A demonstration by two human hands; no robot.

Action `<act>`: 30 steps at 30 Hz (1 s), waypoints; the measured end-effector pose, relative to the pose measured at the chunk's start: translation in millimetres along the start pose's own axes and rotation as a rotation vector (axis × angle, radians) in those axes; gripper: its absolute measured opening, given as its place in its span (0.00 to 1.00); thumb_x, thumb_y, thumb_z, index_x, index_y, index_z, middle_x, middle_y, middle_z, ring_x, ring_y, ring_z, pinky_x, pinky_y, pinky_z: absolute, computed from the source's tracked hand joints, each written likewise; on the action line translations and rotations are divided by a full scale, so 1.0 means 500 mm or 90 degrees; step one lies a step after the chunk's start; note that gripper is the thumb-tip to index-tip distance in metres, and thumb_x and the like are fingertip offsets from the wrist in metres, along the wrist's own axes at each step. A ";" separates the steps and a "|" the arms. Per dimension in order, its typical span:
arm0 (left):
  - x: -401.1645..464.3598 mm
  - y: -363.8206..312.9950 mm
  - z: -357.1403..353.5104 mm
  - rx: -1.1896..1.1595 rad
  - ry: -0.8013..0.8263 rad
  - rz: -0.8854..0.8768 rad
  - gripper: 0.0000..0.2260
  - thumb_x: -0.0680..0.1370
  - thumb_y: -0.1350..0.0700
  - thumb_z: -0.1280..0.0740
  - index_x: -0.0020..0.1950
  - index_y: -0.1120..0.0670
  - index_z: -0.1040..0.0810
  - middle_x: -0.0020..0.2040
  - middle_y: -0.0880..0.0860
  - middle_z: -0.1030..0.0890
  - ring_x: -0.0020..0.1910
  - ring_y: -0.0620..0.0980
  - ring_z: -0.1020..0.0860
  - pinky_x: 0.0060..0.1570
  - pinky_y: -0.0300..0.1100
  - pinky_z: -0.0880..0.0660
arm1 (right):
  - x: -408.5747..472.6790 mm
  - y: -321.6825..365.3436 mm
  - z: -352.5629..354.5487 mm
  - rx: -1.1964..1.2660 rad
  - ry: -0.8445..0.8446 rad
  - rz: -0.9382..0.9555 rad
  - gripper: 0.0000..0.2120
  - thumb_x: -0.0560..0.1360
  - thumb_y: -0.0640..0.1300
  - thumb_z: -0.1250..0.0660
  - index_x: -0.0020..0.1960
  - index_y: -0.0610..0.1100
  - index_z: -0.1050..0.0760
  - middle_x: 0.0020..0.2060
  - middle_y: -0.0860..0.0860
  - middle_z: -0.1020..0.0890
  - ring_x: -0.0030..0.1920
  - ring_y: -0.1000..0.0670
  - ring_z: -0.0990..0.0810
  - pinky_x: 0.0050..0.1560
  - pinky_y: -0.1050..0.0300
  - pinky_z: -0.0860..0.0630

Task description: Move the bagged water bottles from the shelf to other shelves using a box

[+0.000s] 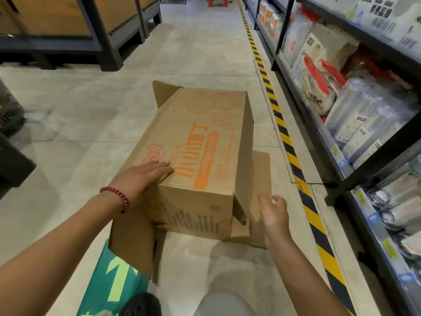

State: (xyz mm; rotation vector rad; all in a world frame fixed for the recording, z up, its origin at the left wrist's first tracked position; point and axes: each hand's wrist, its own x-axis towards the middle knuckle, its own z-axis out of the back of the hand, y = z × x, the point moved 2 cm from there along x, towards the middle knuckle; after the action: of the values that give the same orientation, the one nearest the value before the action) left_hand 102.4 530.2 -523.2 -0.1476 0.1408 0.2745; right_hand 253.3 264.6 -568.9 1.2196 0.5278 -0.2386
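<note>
A: Where is the box (200, 156)?

B: It lies on its side on the floor (91, 115), in the aisle. The printed orange side faces up. The open end points to the shelves (355, 124) on the right, and its flaps stick out there and at the near left corner.

A: What is the left hand (142, 176) doing?

B: It lies flat on top of the box, at the near left edge. The fingers are straight and close together. They press on the cardboard and do not curl round it. There is a red bead band (118, 197) on that wrist.

A: And the right hand (274, 213)?

B: It is in the air just beside the open end, near a flap. The fingers are loose and a little bent. It holds nothing. It looks a bit blurry, so I cannot tell if it touches the flap.

A: Where are the bottles (362, 124)?

B: In clear bags on the shelf at the right, at about the middle. They are well apart from the box.

A: What else is there?

B: A yellow and black stripe (287, 142) runs along the floor by the shelves. A green arrow sign (114, 279) is stuck on the floor under the near flap. Wooden bins (68, 19) stand far off on the left
</note>
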 end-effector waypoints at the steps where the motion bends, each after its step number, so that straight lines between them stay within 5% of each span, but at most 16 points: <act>1: -0.003 0.001 0.002 -0.016 -0.014 0.021 0.32 0.76 0.66 0.38 0.75 0.44 0.45 0.77 0.49 0.43 0.76 0.50 0.45 0.74 0.44 0.48 | -0.005 -0.020 -0.010 -0.013 0.017 -0.039 0.26 0.78 0.49 0.38 0.73 0.42 0.39 0.67 0.42 0.30 0.64 0.41 0.30 0.56 0.52 0.33; 4: -0.002 -0.014 0.009 -0.038 -0.021 0.061 0.29 0.77 0.61 0.36 0.75 0.48 0.41 0.77 0.49 0.42 0.76 0.49 0.44 0.73 0.42 0.48 | -0.018 -0.071 -0.052 0.040 0.110 -0.154 0.26 0.76 0.56 0.37 0.66 0.40 0.32 0.60 0.43 0.24 0.57 0.42 0.26 0.57 0.47 0.29; 7: 0.013 -0.029 0.008 -0.011 -0.001 0.072 0.33 0.74 0.53 0.31 0.76 0.50 0.42 0.77 0.49 0.42 0.76 0.50 0.45 0.74 0.43 0.46 | -0.035 -0.069 -0.072 0.218 0.190 -0.215 0.17 0.79 0.51 0.39 0.64 0.43 0.31 0.50 0.44 0.22 0.49 0.45 0.23 0.60 0.46 0.29; 9: 0.019 -0.035 0.009 0.010 0.000 0.080 0.35 0.73 0.49 0.31 0.76 0.50 0.43 0.77 0.49 0.43 0.75 0.49 0.45 0.74 0.45 0.45 | -0.031 -0.058 -0.071 0.312 0.140 -0.180 0.20 0.79 0.47 0.37 0.68 0.43 0.32 0.60 0.40 0.23 0.60 0.43 0.24 0.65 0.45 0.30; 11: 0.022 -0.042 0.011 0.020 0.002 0.087 0.35 0.74 0.46 0.31 0.76 0.50 0.43 0.77 0.49 0.43 0.75 0.49 0.45 0.74 0.46 0.44 | -0.038 -0.044 -0.063 0.376 0.031 -0.093 0.20 0.78 0.42 0.35 0.68 0.43 0.33 0.64 0.41 0.26 0.60 0.45 0.24 0.61 0.51 0.26; 14: 0.025 -0.049 0.015 0.020 0.012 0.087 0.34 0.74 0.44 0.33 0.76 0.49 0.43 0.76 0.48 0.42 0.75 0.49 0.45 0.74 0.47 0.44 | -0.068 -0.019 -0.037 0.254 -0.117 0.232 0.29 0.75 0.42 0.34 0.73 0.51 0.41 0.70 0.48 0.32 0.65 0.52 0.29 0.60 0.60 0.29; 16: 0.026 -0.045 0.019 0.008 0.004 0.086 0.33 0.74 0.43 0.33 0.75 0.50 0.40 0.75 0.49 0.39 0.74 0.49 0.42 0.73 0.46 0.43 | -0.087 0.003 -0.034 0.168 -0.099 0.447 0.34 0.72 0.45 0.36 0.73 0.56 0.46 0.73 0.54 0.40 0.69 0.60 0.36 0.65 0.67 0.33; 18: 0.028 -0.041 0.025 -0.012 -0.008 0.079 0.31 0.73 0.44 0.32 0.73 0.50 0.35 0.73 0.49 0.35 0.72 0.50 0.39 0.72 0.44 0.42 | -0.091 0.017 -0.044 0.074 -0.019 0.577 0.36 0.71 0.48 0.36 0.73 0.59 0.49 0.74 0.51 0.42 0.73 0.56 0.40 0.69 0.58 0.33; 21: 0.030 -0.046 0.043 -0.059 -0.008 0.077 0.25 0.73 0.47 0.30 0.69 0.50 0.29 0.71 0.50 0.30 0.69 0.51 0.33 0.67 0.43 0.36 | -0.100 0.031 -0.059 -0.049 0.116 0.664 0.37 0.73 0.50 0.39 0.72 0.67 0.57 0.76 0.51 0.43 0.75 0.51 0.43 0.71 0.43 0.36; 23: 0.030 -0.049 0.057 -0.160 -0.050 0.117 0.22 0.74 0.50 0.30 0.67 0.51 0.27 0.67 0.52 0.26 0.66 0.52 0.29 0.63 0.45 0.32 | -0.098 0.033 -0.067 -0.143 0.166 0.684 0.36 0.74 0.52 0.41 0.72 0.68 0.60 0.75 0.64 0.46 0.76 0.57 0.47 0.73 0.51 0.42; 25: 0.034 -0.044 0.073 -0.266 -0.200 0.160 0.18 0.77 0.54 0.33 0.67 0.53 0.26 0.65 0.54 0.25 0.64 0.53 0.27 0.62 0.48 0.30 | -0.088 0.027 -0.076 -0.253 0.178 0.677 0.31 0.76 0.54 0.44 0.74 0.65 0.55 0.71 0.72 0.50 0.75 0.62 0.52 0.72 0.60 0.47; 28: 0.043 -0.035 0.100 -0.361 -0.463 0.197 0.15 0.80 0.59 0.40 0.67 0.56 0.26 0.65 0.55 0.24 0.65 0.53 0.27 0.63 0.50 0.30 | -0.080 0.015 -0.093 -0.427 0.150 0.661 0.29 0.75 0.59 0.51 0.75 0.57 0.43 0.73 0.66 0.46 0.75 0.61 0.57 0.73 0.58 0.46; 30: 0.055 -0.045 0.107 -0.381 -0.493 0.178 0.16 0.80 0.60 0.41 0.67 0.56 0.26 0.66 0.55 0.25 0.66 0.53 0.28 0.65 0.49 0.31 | -0.084 0.011 -0.101 -0.525 0.152 0.649 0.32 0.73 0.60 0.52 0.75 0.54 0.42 0.75 0.61 0.44 0.75 0.58 0.58 0.72 0.54 0.43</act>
State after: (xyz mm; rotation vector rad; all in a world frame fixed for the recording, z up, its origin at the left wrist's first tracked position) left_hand 141.4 524.6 -472.4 -0.6044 -0.7024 0.6288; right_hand 207.0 309.6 -555.4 0.5732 0.1132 0.9226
